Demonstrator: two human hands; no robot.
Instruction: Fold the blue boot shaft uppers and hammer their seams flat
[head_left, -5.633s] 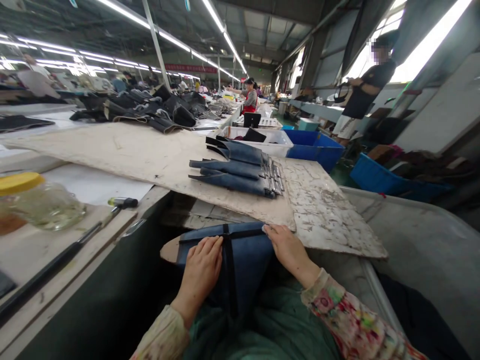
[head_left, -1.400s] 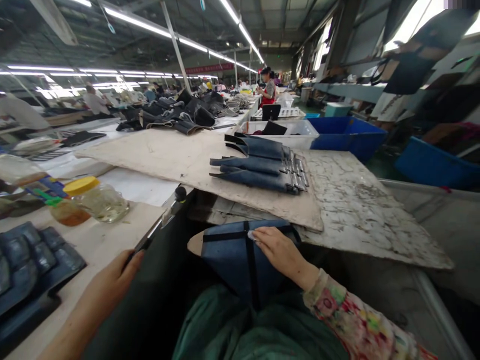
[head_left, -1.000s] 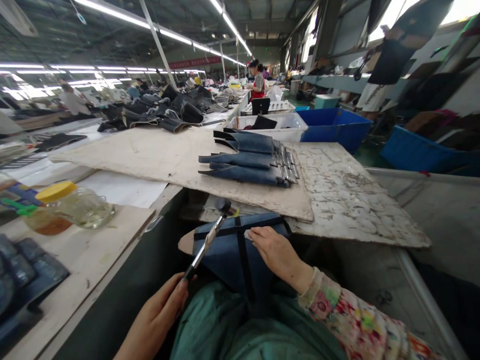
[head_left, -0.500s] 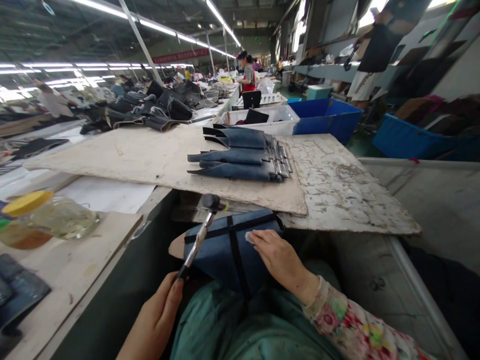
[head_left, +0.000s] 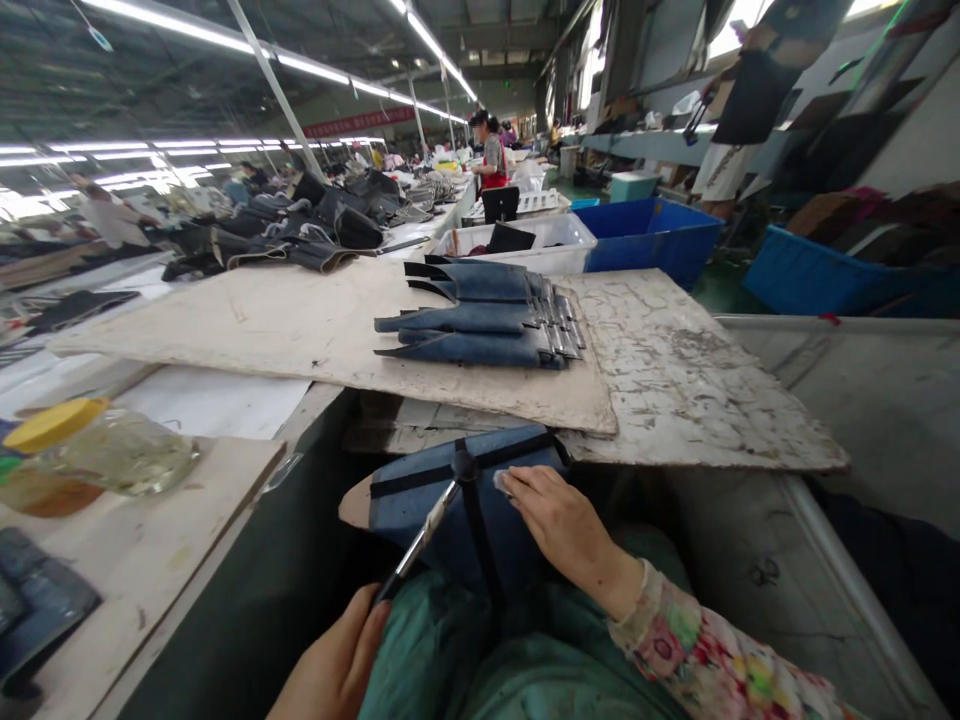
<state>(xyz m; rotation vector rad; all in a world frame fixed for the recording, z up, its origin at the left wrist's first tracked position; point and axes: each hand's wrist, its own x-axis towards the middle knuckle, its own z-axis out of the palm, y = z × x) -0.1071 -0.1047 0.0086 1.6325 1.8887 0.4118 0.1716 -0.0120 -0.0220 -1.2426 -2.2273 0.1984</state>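
My left hand [head_left: 345, 645] is closed round the handle of a hammer [head_left: 420, 545], whose round dark head rests against or just above a blue leather-like piece [head_left: 420, 500]. Black strips cross this piece, and its pale, pointed left end sticks out. It lies by my lap, just below the table's near edge. My right hand [head_left: 559, 520] sits on the right part of the piece, fingers close together, with a small whitish bit [head_left: 501, 481] at the fingertips; the thumb is hidden.
Several stacked blue pieces [head_left: 472, 320] with shiny right ends lie on a pale board [head_left: 300, 330]. A yellow-lidded jar [head_left: 127, 455] stands at left. Behind the table are a white bin [head_left: 562, 245] and a blue bin [head_left: 660, 235]. A person in a red apron [head_left: 493, 165] is farther back.
The hammer head has come down and to the right, from above the blue piece to where its black strips cross. My left hand has shifted right and down. My right hand stays nearly in place.
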